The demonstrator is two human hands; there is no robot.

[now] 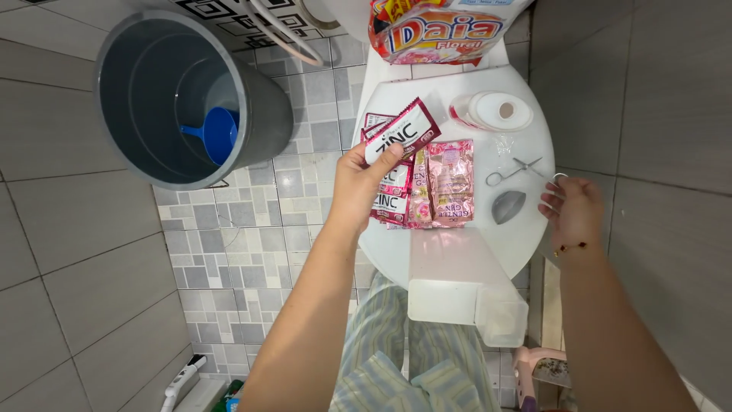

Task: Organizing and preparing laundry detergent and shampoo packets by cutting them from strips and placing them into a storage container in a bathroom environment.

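Glossy foil sachet (402, 132), dark red with a white panel, pinched between thumb and fingers of left hand (364, 183), held over white toilet lid (457, 252). More flat red and pink sachets (427, 187) lie on the lid, partly hidden by the hand. Right hand (572, 207) loosely curled near small metal scissors (515, 169); whether it touches them is unclear. Tape roll (496, 112), clear plastic box (465, 286). Detergent bag (435, 30) cut off at top. Grey bucket (259, 114) with blue scoop (215, 133), grey mosaic floor tiles (229, 252).

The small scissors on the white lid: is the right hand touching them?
Touching. In the head view, the right hand has its fingertips at one finger ring of the small scissors, which lie on the white lid.
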